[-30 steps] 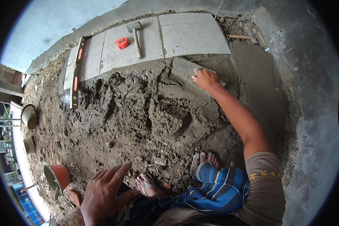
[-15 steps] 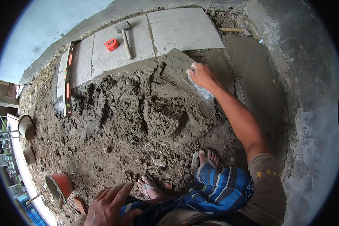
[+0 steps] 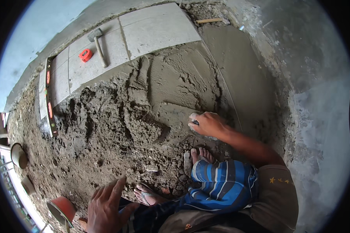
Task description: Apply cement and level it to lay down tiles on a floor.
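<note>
the right hand is wrapped around the handle of a flat trowel, whose mortar-smeared blade lies on the near part of the wet grey mortar, just ahead of the right foot, while the left hand is held with fingers extended above the dark trouser leg. beyond the blade, the mortar reaches the edge of pale tiles bearing a mallet and a red tape measure, with a spirit level across their left end. farther out at lower left, a reddish bucket leans on rough soil.
</note>
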A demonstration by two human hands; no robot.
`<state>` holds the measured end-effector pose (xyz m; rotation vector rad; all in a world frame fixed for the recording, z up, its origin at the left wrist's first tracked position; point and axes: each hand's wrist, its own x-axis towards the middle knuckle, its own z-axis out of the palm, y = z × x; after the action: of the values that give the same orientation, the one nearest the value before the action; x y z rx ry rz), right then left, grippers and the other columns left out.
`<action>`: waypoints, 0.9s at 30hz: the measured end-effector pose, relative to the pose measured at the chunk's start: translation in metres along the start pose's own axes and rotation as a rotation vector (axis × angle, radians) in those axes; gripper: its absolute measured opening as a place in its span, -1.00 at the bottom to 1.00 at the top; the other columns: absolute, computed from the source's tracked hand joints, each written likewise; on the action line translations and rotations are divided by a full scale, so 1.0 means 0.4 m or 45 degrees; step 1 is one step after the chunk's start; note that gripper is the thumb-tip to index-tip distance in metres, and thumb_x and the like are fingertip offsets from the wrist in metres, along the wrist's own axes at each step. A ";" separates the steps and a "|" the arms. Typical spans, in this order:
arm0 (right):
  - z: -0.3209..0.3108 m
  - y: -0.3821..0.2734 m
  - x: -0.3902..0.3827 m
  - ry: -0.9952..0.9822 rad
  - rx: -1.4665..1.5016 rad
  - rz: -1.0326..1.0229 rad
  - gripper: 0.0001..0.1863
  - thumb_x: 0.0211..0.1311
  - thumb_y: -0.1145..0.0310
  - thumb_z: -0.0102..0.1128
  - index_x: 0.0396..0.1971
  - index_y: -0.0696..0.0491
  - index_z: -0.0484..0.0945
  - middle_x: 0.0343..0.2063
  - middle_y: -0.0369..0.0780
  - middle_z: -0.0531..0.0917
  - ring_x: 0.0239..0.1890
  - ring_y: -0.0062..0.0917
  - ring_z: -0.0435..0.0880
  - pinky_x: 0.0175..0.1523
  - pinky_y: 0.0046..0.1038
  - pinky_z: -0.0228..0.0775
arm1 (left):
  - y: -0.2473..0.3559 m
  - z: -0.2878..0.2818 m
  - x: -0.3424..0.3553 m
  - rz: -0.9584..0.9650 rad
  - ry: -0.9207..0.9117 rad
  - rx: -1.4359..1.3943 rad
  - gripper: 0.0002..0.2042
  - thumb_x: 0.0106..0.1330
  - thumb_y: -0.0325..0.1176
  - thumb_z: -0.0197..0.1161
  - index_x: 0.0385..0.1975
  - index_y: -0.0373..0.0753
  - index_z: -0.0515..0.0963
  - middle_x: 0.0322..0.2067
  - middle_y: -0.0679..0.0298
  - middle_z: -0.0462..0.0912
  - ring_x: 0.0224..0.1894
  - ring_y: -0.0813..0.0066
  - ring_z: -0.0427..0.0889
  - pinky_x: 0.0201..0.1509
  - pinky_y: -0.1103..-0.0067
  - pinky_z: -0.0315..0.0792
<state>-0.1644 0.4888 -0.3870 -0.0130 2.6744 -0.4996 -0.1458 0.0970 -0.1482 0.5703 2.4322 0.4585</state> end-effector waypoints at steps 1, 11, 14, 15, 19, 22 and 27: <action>0.007 0.032 -0.024 0.006 0.007 0.041 -0.59 0.30 0.00 0.26 -0.02 -0.03 0.67 -0.35 -0.03 0.76 -0.22 0.01 0.74 -0.05 -0.03 0.60 | 0.011 0.003 0.007 0.075 -0.074 -0.086 -0.32 0.22 -0.22 0.44 0.38 -0.13 0.39 0.15 0.01 0.61 0.06 -0.12 0.62 0.14 0.21 0.51; 0.032 0.298 -0.084 0.522 -0.086 0.588 -0.61 0.35 0.01 0.21 -0.10 0.03 0.62 -0.31 0.06 0.73 -0.18 0.05 0.72 -0.08 0.00 0.56 | -0.001 0.071 0.034 0.207 -0.327 -0.042 -0.32 0.22 -0.24 0.44 0.37 -0.20 0.38 0.15 -0.10 0.60 0.10 -0.18 0.61 0.16 0.18 0.52; 0.081 0.281 -0.118 0.548 0.330 0.581 -0.60 0.31 0.01 0.26 -0.13 0.06 0.65 -0.22 0.06 0.73 -0.13 0.06 0.70 -0.05 -0.02 0.54 | 0.002 0.071 0.014 0.214 -0.388 -0.054 -0.32 0.21 -0.24 0.45 0.36 -0.21 0.39 0.13 -0.15 0.59 0.09 -0.20 0.61 0.15 0.16 0.52; 0.062 0.240 -0.121 0.567 0.339 0.583 -0.60 0.31 0.01 0.26 -0.13 0.06 0.65 -0.22 0.06 0.73 -0.13 0.06 0.70 -0.05 -0.02 0.54 | -0.002 0.068 0.014 0.229 -0.399 -0.091 -0.32 0.22 -0.23 0.44 0.35 -0.21 0.39 0.12 -0.17 0.59 0.09 -0.21 0.61 0.15 0.15 0.52; -0.017 0.179 -0.066 0.622 0.329 0.456 -0.56 0.33 -0.01 0.23 -0.02 0.04 0.64 -0.20 0.05 0.73 -0.10 0.05 0.70 0.00 -0.05 0.54 | 0.014 0.054 0.029 0.207 -0.405 -0.083 -0.35 0.22 -0.29 0.42 0.35 -0.19 0.39 0.13 -0.10 0.60 0.10 -0.18 0.61 0.15 0.17 0.53; -0.090 0.219 0.087 0.588 0.264 0.644 -0.52 0.33 -0.02 0.21 0.03 0.04 0.62 -0.16 0.06 0.73 -0.07 0.06 0.69 0.04 -0.05 0.54 | 0.008 0.047 0.066 0.244 -0.377 -0.037 -0.35 0.23 -0.28 0.42 0.35 -0.17 0.40 0.13 -0.07 0.61 0.09 -0.15 0.61 0.14 0.19 0.53; 0.060 0.287 0.131 0.656 0.424 0.526 -0.49 0.34 -0.05 0.20 0.05 0.06 0.63 -0.16 0.06 0.73 -0.08 0.06 0.70 0.06 -0.04 0.54 | 0.026 0.030 0.091 0.264 -0.317 -0.059 -0.35 0.22 -0.24 0.46 0.33 -0.20 0.42 0.12 -0.08 0.61 0.06 -0.12 0.64 0.09 0.18 0.53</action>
<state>-0.1952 0.5834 -0.4680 0.8503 2.9113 -0.8947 -0.1620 0.1260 -0.1698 0.8138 2.1309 0.4960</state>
